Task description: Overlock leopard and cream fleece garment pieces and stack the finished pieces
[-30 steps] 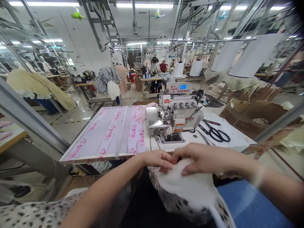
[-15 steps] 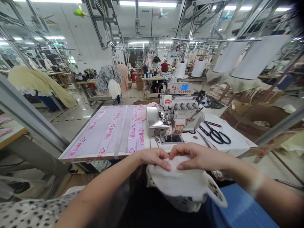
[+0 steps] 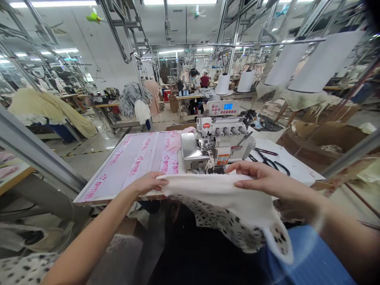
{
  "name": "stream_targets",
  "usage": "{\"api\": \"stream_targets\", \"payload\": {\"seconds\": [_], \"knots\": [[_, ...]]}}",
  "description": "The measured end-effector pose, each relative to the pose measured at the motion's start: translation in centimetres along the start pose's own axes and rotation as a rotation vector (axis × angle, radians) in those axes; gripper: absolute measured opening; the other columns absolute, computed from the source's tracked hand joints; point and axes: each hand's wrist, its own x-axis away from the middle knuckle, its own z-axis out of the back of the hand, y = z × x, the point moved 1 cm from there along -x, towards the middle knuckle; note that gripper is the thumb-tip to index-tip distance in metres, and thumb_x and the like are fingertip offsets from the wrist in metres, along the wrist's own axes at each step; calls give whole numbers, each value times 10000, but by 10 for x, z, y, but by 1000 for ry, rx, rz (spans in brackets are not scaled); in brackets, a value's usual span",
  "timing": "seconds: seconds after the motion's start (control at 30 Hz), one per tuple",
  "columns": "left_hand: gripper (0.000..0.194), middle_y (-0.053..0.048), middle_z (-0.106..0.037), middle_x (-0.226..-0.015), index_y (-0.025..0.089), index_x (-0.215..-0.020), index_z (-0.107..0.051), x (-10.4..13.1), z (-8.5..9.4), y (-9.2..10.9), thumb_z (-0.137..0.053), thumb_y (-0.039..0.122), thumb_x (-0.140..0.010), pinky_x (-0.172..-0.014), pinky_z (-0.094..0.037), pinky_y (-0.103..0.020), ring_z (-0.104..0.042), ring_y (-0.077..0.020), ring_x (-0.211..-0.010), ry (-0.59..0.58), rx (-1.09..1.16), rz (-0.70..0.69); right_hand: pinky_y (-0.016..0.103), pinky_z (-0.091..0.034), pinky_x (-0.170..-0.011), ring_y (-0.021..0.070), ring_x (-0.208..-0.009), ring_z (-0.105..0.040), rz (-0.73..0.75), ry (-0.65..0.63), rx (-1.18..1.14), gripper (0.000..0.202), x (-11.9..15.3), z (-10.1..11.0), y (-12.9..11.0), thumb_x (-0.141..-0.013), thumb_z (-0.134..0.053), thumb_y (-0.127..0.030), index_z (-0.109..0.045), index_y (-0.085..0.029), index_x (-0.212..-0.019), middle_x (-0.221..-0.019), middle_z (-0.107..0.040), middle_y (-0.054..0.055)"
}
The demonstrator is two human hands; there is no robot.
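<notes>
We hold the spotted cloth (image 3: 208, 187) white side up over the front edge of the counter (image 3: 102, 201), before the sewing machine (image 3: 224, 136): our left hand (image 3: 151, 183) pinches its left corner between closed fingers and thumb, while our right hand (image 3: 261, 180) is half open, thumb on the cloth, and we cannot tell how firmly it grips. To keep that top edge straight, we would pull evenly with both hands, smoothing wrinkles without stretching it, and support the drooping right end.
</notes>
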Motion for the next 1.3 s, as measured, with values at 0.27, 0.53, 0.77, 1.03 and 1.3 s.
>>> {"api": "stream_targets", "payload": {"seconds": [0.27, 0.53, 0.77, 1.03, 1.3], "knots": [[240, 37, -495, -628, 132, -776, -579, -21, 16, 129, -660, 270, -597, -456, -324, -165, -426, -65, -530, 717, -108, -651, 208, -392, -594, 109, -660, -498, 16, -246, -530, 419, -30, -93, 16, -646, -673, -465, -637, -109, -863, -755, -579, 0], [199, -43, -614, -784, 146, -765, -625, -115, -68, 87, -464, 253, -817, -707, -381, -276, -531, -163, -758, 337, -896, -650, 225, -350, -578, 76, -541, -380, -214, -199, -826, 342, -24, -221, 115, -479, -749, -423, -647, -127, -617, -544, -464, -45], [67, -18, -575, -780, 172, -776, -539, -116, -74, 86, -473, 180, -763, -686, -379, -264, -522, -154, -748, 466, -874, -587, 210, -323, -561, 81, -553, -391, -235, -170, -860, 314, -22, -217, 137, -492, -738, -381, -675, -120, -654, -544, -474, -41], [31, -16, -577, -715, 173, -709, -490, -151, -74, 99, -501, 152, -688, -632, -355, -269, -516, -156, -684, 584, -851, -442, 208, -292, -534, 83, -554, -357, -141, -99, -888, 333, -29, -191, 146, -549, -708, -406, -657, -101, -673, -567, -447, -31], [362, 38, -515, -652, 184, -1004, -526, -100, -56, 89, -588, 397, -719, -528, -347, -226, -496, -129, -577, 260, -736, -241, 245, -402, -667, 134, -681, -456, -26, -26, -742, 252, -7, -199, 142, -606, -658, -347, -649, -138, -747, -778, -551, -3]]}}
